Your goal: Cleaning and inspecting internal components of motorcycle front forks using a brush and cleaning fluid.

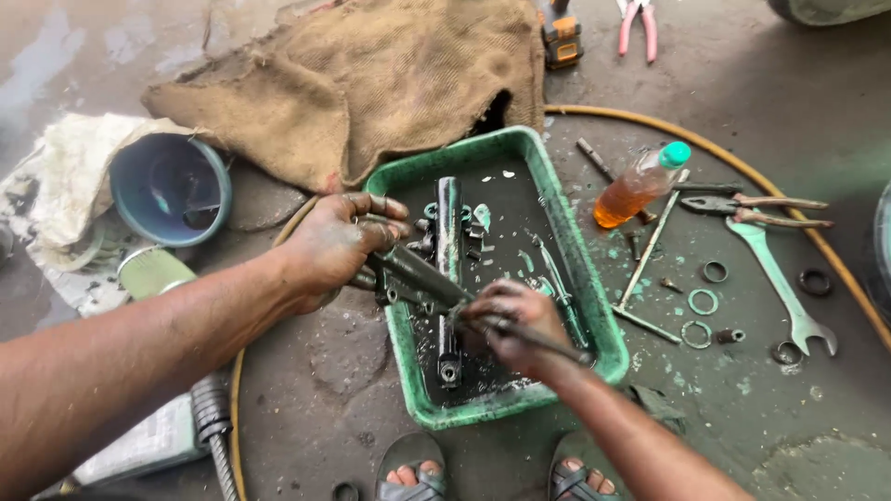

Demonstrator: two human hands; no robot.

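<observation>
- Left hand point(339, 246) clenched round the upper end of a dark metal tube point(418, 272), held over the left rim of the green tray point(566, 209).
- Tube's long axis slanting from that grip down and to the right, its lower end meeting the right hand point(515, 320).
- Right hand closed on a thin dark tool, perhaps a brush point(548, 343), its tip pressed against the tube's lower end; handle trailing toward the tray's right corner.
- Both hands touching the work; left nearer the upper end, right nearer the lower.
- Beneath, in the tray's black oily liquid: a second long cylinder point(448, 278) lying lengthwise, with small rings and bits near its top end.
- On the concrete floor to the right, well apart: bottle of orange liquid point(640, 186), pliers point(756, 209), spanner point(784, 288), loose rings point(703, 301).
- Burlap sack point(371, 74) behind the tray, blue bucket point(172, 190) at left.
- Nothing between the hands and the tray.
</observation>
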